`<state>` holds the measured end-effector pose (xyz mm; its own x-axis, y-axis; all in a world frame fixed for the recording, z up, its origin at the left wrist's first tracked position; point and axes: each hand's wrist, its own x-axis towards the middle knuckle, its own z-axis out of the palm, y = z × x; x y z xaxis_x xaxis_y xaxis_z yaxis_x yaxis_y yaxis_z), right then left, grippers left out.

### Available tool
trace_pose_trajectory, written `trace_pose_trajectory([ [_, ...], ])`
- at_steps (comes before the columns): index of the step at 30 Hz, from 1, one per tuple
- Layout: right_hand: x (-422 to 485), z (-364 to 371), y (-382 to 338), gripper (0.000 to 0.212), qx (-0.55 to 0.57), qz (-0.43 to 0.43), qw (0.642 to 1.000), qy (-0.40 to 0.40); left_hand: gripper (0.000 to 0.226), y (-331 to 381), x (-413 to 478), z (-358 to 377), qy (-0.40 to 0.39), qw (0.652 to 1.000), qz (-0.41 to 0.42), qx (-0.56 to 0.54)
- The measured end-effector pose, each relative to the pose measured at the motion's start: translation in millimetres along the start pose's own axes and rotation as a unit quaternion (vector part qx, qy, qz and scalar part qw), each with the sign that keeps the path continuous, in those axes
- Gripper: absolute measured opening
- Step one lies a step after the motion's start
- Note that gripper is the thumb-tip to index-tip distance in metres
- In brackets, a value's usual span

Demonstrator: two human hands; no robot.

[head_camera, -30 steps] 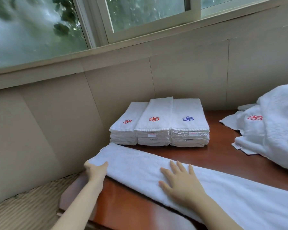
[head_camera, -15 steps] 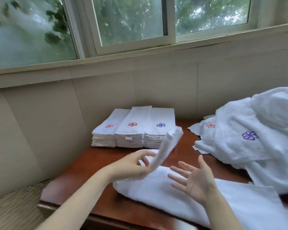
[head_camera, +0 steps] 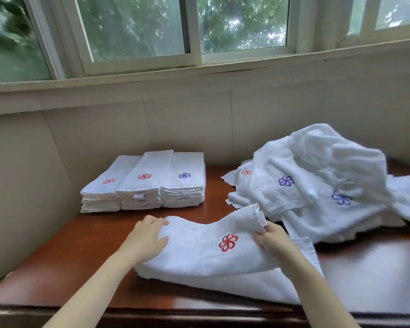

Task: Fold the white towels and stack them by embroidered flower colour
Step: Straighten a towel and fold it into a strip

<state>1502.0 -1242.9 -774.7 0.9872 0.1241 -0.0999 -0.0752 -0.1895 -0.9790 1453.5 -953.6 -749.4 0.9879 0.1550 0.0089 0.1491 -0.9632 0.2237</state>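
Wooden table (head_camera: 64, 252), folded-over white towel (head_camera: 199, 254), red flower (head_camera: 228, 242) up, right hand (head_camera: 271, 237) pinching its edge, left hand (head_camera: 147, 240) fingers (head_camera: 158, 221) seemingly gripping.

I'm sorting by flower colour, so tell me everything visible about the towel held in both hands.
The white terry towel is folded over on itself, the top layer showing a red embroidered pinwheel flower. It lies at the front of the reddish-brown wooden table, its lower layer running off rightward. The left hand grips its rounded left fold; the right hand pinches the raised hemmed corner, where a small label shows. It looks soft and thick.
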Motion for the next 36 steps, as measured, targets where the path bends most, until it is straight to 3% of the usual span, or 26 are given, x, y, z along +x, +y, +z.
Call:
trace_pose_trajectory([
  [4,-6.5,-59.3,13.1,0.025,0.030,0.041,0.994,0.093,0.055,16.1,5.3,24.4,-0.070,0.997,-0.015,0.004],
  [8,-22.3,-88.7,44.8,0.008,-0.033,0.130,0.984,0.115,0.059,20.5,10.0,46.4,-0.104,0.992,-0.027,-0.062],
  [10,-26.7,-92.9,49.9,0.004,-0.011,0.179,0.977,0.119,0.073,17.3,12.0,53.8,-0.076,0.987,-0.039,-0.140],
  [13,-27.0,-94.2,41.7,0.024,0.003,0.210,0.970,0.119,0.085,2.1,15.5,55.0,-0.041,0.947,-0.105,-0.301],
  [17,-31.8,-87.5,25.5,0.051,0.017,0.212,0.968,0.132,0.052,-19.0,21.1,53.6,-0.097,0.919,-0.115,-0.364],
  [20,-34.6,-82.9,18.7,0.057,-0.006,0.212,0.967,0.139,0.034,-22.7,20.6,50.1,-0.115,0.904,-0.094,-0.401],
  [27,-30.0,-71.2,11.6,0.027,-0.154,0.222,0.952,0.141,0.050,-20.7,17.9,46.3,-0.111,0.896,-0.106,-0.418],
  [30,-32.1,-70.3,15.8,0.027,-0.202,0.217,0.944,0.143,0.054,-20.5,16.6,46.6,-0.117,0.896,-0.108,-0.414],
  [32,-35.7,-69.9,14.1,0.031,-0.287,0.218,0.925,0.124,0.061,-21.5,15.7,46.8,-0.113,0.904,-0.113,-0.397],
  [34,-39.1,-68.4,12.5,0.043,-0.442,0.206,0.864,0.129,0.069,-19.9,15.3,46.8,-0.104,0.916,-0.115,-0.370],
  [36,-41.5,-58.9,6.6,0.048,-0.525,0.156,0.820,0.164,0.081,-14.8,13.7,46.9,-0.095,0.934,-0.097,-0.331],
])
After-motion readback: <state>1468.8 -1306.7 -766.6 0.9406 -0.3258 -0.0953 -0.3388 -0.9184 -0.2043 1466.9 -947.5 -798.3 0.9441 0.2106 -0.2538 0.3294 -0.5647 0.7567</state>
